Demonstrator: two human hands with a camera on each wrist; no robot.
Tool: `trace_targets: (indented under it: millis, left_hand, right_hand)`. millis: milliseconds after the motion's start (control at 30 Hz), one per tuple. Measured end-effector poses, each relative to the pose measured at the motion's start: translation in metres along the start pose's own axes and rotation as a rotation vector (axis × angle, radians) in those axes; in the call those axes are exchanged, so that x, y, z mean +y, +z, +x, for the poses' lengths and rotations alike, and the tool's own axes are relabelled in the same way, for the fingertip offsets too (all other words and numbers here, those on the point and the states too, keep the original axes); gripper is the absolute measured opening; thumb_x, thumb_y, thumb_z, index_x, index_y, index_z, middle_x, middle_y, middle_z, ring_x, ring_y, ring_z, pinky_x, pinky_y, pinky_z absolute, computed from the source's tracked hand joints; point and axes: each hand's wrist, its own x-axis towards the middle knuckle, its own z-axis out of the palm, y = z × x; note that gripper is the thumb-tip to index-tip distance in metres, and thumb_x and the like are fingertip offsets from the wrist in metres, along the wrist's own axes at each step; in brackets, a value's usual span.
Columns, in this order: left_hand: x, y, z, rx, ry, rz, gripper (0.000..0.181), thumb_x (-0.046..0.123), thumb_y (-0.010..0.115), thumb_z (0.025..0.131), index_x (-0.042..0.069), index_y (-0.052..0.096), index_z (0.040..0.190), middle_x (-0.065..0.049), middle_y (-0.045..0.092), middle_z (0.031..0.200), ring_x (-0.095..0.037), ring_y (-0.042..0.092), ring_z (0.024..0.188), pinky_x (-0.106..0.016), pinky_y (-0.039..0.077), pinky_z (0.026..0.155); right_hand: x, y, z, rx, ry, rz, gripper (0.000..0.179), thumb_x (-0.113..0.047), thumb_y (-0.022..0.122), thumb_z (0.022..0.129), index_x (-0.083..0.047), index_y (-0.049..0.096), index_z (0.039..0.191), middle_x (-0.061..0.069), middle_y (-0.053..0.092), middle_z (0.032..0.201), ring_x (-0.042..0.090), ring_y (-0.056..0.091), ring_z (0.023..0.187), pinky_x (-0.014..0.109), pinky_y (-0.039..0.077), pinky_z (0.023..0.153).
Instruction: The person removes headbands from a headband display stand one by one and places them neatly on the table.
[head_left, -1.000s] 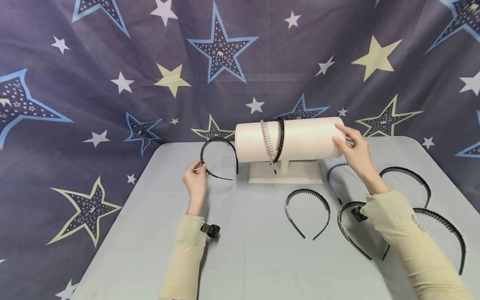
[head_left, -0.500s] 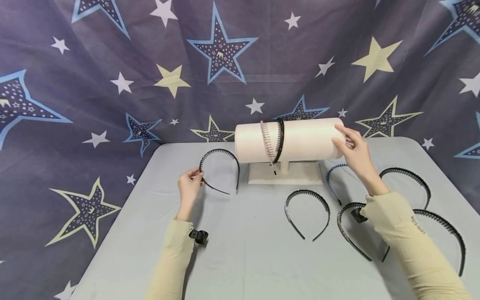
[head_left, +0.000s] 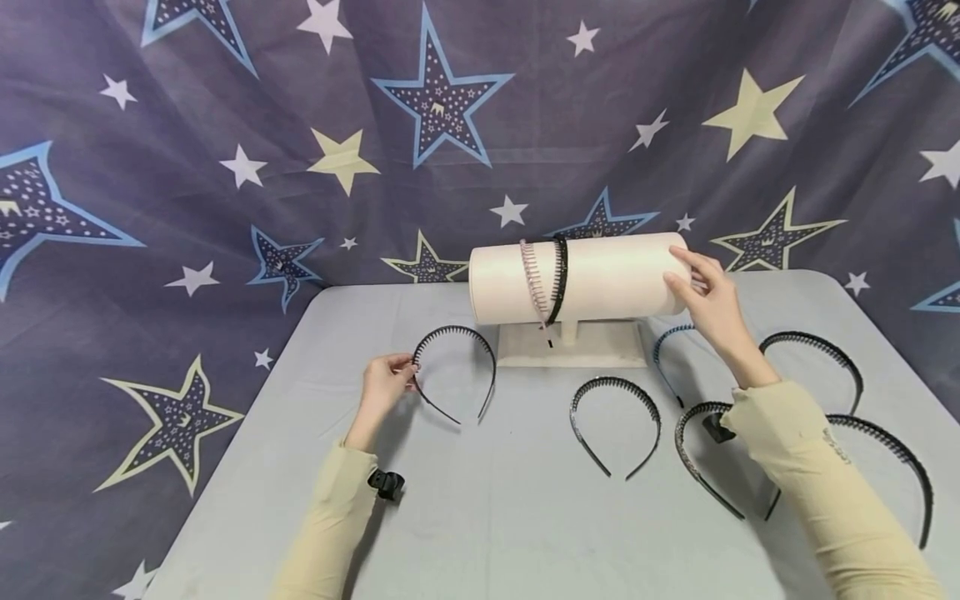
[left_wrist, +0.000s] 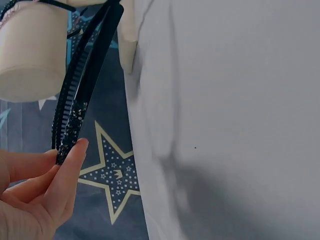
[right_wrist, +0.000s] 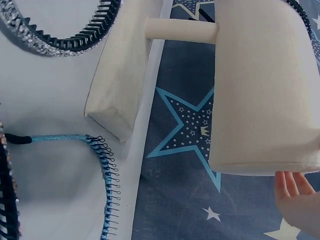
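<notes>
My left hand (head_left: 384, 385) pinches a black toothed headband (head_left: 450, 329) by its left side, left of the display stand and over the table. Dark glittery stones on that headband show in the left wrist view, between thumb and fingers. At the right end of the stand's white padded roll (head_left: 622, 279), my right hand (head_left: 712, 300) holds on with thumb and fingertips. Around the roll sit a pink headband (head_left: 534, 275) and a black headband (head_left: 562, 279), close together left of its middle. In the right wrist view, fingertips (right_wrist: 292, 182) meet the roll's end.
A glittery headband (head_left: 615, 383) lies on the table in front of the stand's base (head_left: 525, 354). To the right lie a blue headband (head_left: 660, 354) and several dark ones, partly under the right arm. A star-patterned cloth (head_left: 247, 333) hangs behind the table.
My left hand has brought the black headband from beside the roll's left end down and nearer, and its open ends now point toward me. The right hand stays at the roll.
</notes>
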Motion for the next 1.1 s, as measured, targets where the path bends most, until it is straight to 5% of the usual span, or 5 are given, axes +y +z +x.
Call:
trace_targets:
  millis: [467, 1100]
  left_hand:
    - [0.005, 0.016, -0.008, -0.161, 0.023, 0.029, 0.024, -0.008, 0.052, 0.082, -0.017, 0.056, 0.104, -0.03, 0.061, 0.086, -0.015, 0.06, 0.051, -0.036, 0.057, 0.055]
    - [0.001, 0.035, -0.017, -0.302, -0.045, 0.02, 0.022, -0.007, 0.054, 0.082, -0.017, 0.056, 0.102, -0.028, 0.062, 0.084, -0.015, 0.059, 0.051, -0.026, 0.056, 0.051]
  right_hand:
    - [-0.033, -0.001, -0.007, -0.002, 0.02, -0.006, 0.04, -0.011, 0.053, 0.089, 0.003, 0.045, 0.126, 0.018, 0.04, 0.12, -0.002, 0.044, 0.093, 0.007, 0.043, 0.083]
    - [-0.033, 0.0, -0.008, -0.009, 0.025, -0.008, 0.04, -0.012, 0.053, 0.089, 0.002, 0.046, 0.126, 0.018, 0.04, 0.119, 0.0, 0.045, 0.094, 0.011, 0.044, 0.085]
